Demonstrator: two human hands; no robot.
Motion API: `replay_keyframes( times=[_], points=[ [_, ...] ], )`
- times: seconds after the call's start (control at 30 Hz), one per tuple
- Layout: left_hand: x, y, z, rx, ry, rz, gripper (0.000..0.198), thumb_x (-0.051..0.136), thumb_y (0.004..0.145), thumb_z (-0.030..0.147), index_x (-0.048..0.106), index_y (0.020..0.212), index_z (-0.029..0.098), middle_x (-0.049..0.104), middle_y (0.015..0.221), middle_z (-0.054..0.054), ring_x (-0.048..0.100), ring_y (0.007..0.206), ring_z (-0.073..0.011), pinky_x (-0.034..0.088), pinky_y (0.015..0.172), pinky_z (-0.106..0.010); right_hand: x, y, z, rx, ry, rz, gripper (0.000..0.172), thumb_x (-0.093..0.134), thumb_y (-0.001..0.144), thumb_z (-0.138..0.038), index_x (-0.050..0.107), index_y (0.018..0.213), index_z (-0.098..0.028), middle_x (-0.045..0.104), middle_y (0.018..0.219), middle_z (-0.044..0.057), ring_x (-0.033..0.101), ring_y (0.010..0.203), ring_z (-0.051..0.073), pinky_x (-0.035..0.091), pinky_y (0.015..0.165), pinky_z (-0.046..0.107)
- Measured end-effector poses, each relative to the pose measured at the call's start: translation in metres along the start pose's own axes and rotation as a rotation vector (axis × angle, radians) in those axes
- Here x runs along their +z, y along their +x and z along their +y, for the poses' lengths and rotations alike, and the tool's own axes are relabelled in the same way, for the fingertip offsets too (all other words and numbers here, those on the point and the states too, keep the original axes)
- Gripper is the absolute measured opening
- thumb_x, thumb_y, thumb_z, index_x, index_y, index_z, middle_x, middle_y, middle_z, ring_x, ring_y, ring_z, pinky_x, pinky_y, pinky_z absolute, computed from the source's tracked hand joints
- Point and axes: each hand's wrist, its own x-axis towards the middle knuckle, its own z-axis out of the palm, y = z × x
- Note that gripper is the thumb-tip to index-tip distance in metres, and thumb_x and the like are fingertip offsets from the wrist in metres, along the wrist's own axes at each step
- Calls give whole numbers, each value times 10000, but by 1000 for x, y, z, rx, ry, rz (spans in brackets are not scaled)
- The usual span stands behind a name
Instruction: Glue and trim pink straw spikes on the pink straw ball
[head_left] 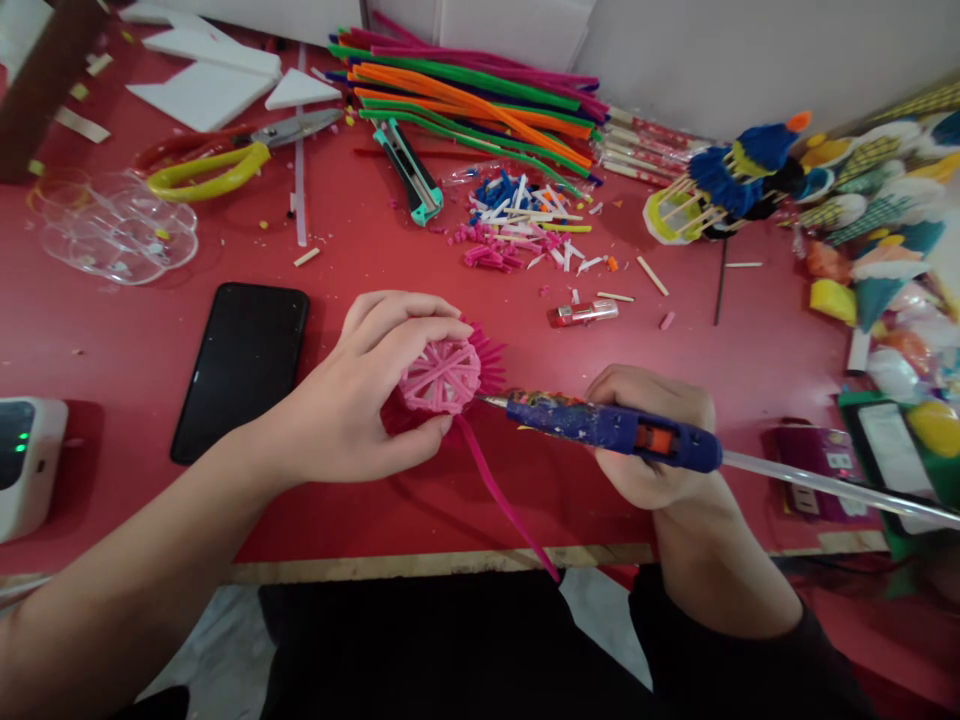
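Observation:
My left hand (375, 390) grips a round pink piece (441, 377) with crossing spokes between thumb and fingers, above the red table. Magenta fuzzy bristles (489, 362) stick out on its right side. From its lower edge a magenta pipe cleaner (499, 495) trails down past the table's front edge. My right hand (656, 430) is wrapped round a blue glue gun (611, 425), partly hidden behind it. The gun's metal tip points left at the lower right rim of the pink piece. A clear glue stick (832, 483) extends from the gun's back end.
A black phone (241, 370) lies left of my left hand. Behind are yellow-handled scissors (214, 170), a cutter (409, 172), colored pipe cleaners (472, 90), scraps (517, 220) and a red lighter (583, 314). A purple power adapter (817, 465) sits right.

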Motion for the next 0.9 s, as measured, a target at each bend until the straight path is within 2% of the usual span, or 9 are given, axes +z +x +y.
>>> replay_keyframes(
  times=[0.17, 0.47, 0.67, 0.9],
  points=[
    [0, 0, 0, -1, 1, 1, 544, 674, 886, 268, 492, 1398, 282, 602, 1404, -146, 545, 1366, -361, 460, 1140, -628, 2, -1, 0, -8, -4, 28, 146, 583, 718, -181, 472, 731, -274, 472, 569, -25, 465, 483, 171, 321, 462, 328],
    [0, 1, 2, 16, -6, 2, 517, 667, 890, 238, 521, 1378, 149, 602, 1391, -213, 536, 1348, -372, 455, 1138, -627, 1, -2, 1, 15, 16, 28, 169, 591, 703, -157, 478, 743, -276, 482, 568, -10, 475, 494, 189, 324, 460, 350],
    [0, 0, 0, 15, -1, -3, 554, 679, 879, 248, 485, 1397, 250, 593, 1427, -163, 534, 1357, -375, 456, 1127, -650, 1, -1, 2, 23, 22, 35, 171, 603, 712, -157, 481, 725, -276, 492, 566, -10, 473, 495, 181, 317, 445, 339],
    [-1, 0, 0, 19, -11, -4, 573, 679, 850, 243, 500, 1395, 234, 592, 1436, -161, 531, 1359, -387, 445, 1142, -638, -2, 2, 1, 31, 20, -5, 173, 600, 755, -217, 442, 698, -259, 473, 551, -29, 463, 482, 151, 293, 451, 300]
  ],
)
